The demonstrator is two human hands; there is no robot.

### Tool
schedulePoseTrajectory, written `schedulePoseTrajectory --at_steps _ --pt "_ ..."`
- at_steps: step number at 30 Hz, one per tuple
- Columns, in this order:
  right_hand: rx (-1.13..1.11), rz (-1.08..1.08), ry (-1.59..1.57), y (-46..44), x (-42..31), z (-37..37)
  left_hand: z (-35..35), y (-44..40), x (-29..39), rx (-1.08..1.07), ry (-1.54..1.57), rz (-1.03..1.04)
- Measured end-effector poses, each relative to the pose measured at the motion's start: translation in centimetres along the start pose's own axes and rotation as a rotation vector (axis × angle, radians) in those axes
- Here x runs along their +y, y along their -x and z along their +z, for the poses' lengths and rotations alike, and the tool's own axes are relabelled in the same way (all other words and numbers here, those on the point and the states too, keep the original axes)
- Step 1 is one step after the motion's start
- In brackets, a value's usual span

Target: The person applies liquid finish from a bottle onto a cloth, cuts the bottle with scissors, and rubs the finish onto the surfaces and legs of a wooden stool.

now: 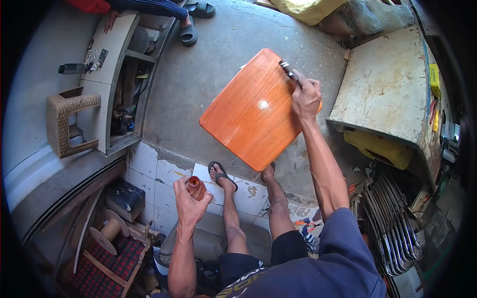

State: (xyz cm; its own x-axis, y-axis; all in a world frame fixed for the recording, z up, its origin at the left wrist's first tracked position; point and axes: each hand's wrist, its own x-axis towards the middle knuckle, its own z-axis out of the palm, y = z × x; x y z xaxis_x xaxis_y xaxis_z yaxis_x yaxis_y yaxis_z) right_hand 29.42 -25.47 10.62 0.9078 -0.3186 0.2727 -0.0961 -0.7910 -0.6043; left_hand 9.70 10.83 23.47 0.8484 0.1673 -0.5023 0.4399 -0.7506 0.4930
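Note:
A glossy orange-brown wooden board (248,109) with cut corners lies in front of me, above the grey floor. My right hand (306,97) is closed around the handle of a dark brush (288,69), whose tip is at the board's upper right edge. Low on the left, my left hand (191,203) wraps round a small open bottle (196,187) with reddish-brown contents, held upright over the tiles near my foot.
A worn pale cabinet (382,84) stands at right, above bent metal tubes (392,223). At left are a shelf unit (107,69), a woven stool (62,124) and a wooden spool (110,232). Another person's hand (112,20) and slippers show at the top left.

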Motion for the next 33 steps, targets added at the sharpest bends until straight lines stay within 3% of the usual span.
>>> schedulePoseTrajectory --at_steps 3,9,12,16,17,19,20,22,24,26,28,30,32,33 --pt "-0.016 0.051 -0.043 1.1 0.1 1.9 0.8 0.0 -1.2 0.002 0.011 0.032" --pt "-0.508 -0.368 -0.310 19.4 -12.7 2.0 -0.3 0.6 -0.4 0.046 -0.053 0.048" --pt "-0.354 -0.332 -0.325 16.7 -11.3 2.5 -1.5 1.0 0.2 0.067 0.022 -0.009" --pt "-0.023 -0.101 -0.056 0.8 -4.6 0.1 -1.7 1.1 -0.7 0.068 -0.004 -0.003" --pt "-0.018 -0.119 -0.056 0.0 -3.8 0.9 -1.3 1.2 -1.3 0.072 -0.001 0.009" --pt "-0.069 0.055 -0.004 0.4 -3.6 1.7 -1.0 1.6 -1.8 0.063 -0.001 0.009" --pt "-0.201 0.085 -0.064 3.1 -5.4 2.2 -0.9 1.6 -1.7 0.053 -0.005 0.009" --pt "-0.169 -0.247 -0.087 9.8 -8.9 3.8 -1.0 2.4 -1.7 0.032 -0.021 -0.005" --pt "-0.304 -0.366 -0.164 16.2 -12.0 5.2 -1.2 2.1 -1.2 0.029 -0.008 0.000" --pt "-0.611 -0.420 -0.338 18.3 -14.0 5.0 -1.6 2.5 -1.2 0.049 -0.014 0.008" --pt "-0.478 -0.412 -0.418 16.2 -14.0 4.4 -2.2 2.4 -0.7 0.043 0.040 -0.022" --pt "-0.263 -0.266 -0.335 9.8 -11.4 4.9 -2.4 2.1 -0.7 0.044 0.048 -0.034" --pt "-0.196 -0.057 -0.126 1.8 -9.4 2.6 -2.8 3.8 -1.5 0.006 0.049 -0.070" --pt "-0.131 -0.054 -0.061 0.2 -6.6 4.2 -2.4 3.7 -1.9 0.025 0.049 -0.057"
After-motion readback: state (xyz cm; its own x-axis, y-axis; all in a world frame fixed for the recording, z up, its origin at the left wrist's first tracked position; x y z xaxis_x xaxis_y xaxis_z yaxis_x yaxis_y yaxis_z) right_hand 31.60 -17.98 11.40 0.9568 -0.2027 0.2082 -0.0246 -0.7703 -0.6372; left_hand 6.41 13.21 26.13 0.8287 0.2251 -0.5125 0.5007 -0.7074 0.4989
